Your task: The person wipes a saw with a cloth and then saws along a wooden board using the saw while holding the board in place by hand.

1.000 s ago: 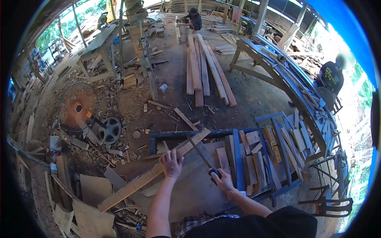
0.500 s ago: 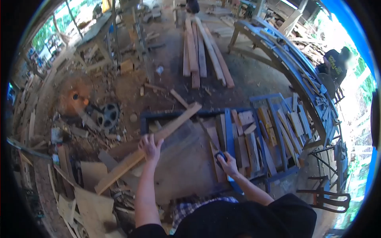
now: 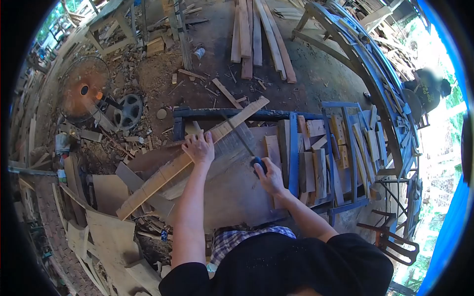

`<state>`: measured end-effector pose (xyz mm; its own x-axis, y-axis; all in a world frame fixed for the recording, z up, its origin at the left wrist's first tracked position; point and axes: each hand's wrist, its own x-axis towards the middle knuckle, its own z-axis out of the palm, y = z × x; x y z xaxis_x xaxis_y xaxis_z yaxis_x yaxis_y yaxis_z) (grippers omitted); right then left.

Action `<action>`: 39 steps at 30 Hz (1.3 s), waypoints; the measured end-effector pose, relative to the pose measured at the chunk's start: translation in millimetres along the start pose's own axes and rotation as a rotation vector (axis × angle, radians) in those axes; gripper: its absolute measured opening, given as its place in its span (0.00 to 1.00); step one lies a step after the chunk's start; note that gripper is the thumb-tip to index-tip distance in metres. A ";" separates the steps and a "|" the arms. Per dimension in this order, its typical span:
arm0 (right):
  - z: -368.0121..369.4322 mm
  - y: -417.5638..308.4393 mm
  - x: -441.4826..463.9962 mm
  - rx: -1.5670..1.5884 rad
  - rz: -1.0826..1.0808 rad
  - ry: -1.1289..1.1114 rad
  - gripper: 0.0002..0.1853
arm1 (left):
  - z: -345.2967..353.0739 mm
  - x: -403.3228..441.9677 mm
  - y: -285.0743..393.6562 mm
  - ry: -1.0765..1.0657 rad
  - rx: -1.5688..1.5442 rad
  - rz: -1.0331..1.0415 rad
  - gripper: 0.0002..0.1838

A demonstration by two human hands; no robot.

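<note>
A long wooden plank [image 3: 165,176] lies slanted over the low bench [image 3: 207,197], its upper end past the bench's dark back rail. My left hand [image 3: 198,148] presses on the middle of the plank, fingers curled over it. The black handle of a handsaw [image 3: 244,140] is in my right hand [image 3: 269,176], fingers wrapped round it. Its thin blade points up and left and lies across the plank near the upper end. Whether the teeth are in the wood I cannot make out.
Several short wood pieces [image 3: 316,170] stand in a frame right of the bench. An orange fan [image 3: 85,90] and a wheel-like part [image 3: 129,112] are at left. Long boards [image 3: 256,39] lie ahead on the floor. A person [image 3: 427,93] sits at far right by a long table [image 3: 345,54].
The saw has moved up and left, so its blade now crosses the plank. My left hand stays on the plank. The view has tilted down.
</note>
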<state>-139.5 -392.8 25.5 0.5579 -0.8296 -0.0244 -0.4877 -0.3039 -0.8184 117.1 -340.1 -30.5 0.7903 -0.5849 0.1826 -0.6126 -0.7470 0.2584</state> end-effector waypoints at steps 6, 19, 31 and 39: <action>28.6 -27.8 26.9 -0.091 -0.091 -0.036 0.14 | -5.9 19.5 33.8 -0.145 0.030 -0.138 0.23; 55.5 -36.7 33.6 -0.273 -0.098 0.021 0.13 | 7.6 18.0 32.3 0.049 0.090 -0.097 0.23; 59.1 -42.9 43.3 -0.360 -0.087 -0.033 0.14 | 12.1 18.1 31.0 0.083 0.119 -0.067 0.21; 51.7 -41.0 34.9 -0.358 -0.120 0.007 0.13 | 12.0 16.4 33.1 0.076 0.148 -0.079 0.20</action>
<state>-65.3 -385.1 28.5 0.6217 -0.7806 0.0643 -0.6234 -0.5429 -0.5627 109.6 -378.2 -30.3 0.8314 -0.5010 0.2402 -0.5395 -0.8314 0.1334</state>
